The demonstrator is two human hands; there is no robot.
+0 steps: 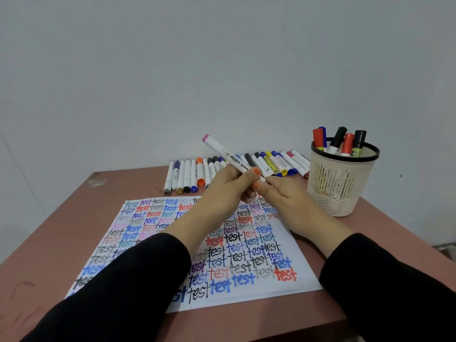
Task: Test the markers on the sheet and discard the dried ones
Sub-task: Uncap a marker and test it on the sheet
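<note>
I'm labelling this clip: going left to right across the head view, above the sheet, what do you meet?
From left: leftmost marker of the row → left hand → right hand, both holding the pink-ended marker → mesh holder.

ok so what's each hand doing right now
Left hand: gripping the white marker with the pink end, around its barrel.
Right hand: pinching the same marker's lower end.

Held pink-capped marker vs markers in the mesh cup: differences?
The pink-capped marker is tilted in the air, held by the left hand and right hand; the cup markers stand roughly upright in the mesh cup. Its top cap is pink; theirs are red, black and blue. All are capped on top.
</note>
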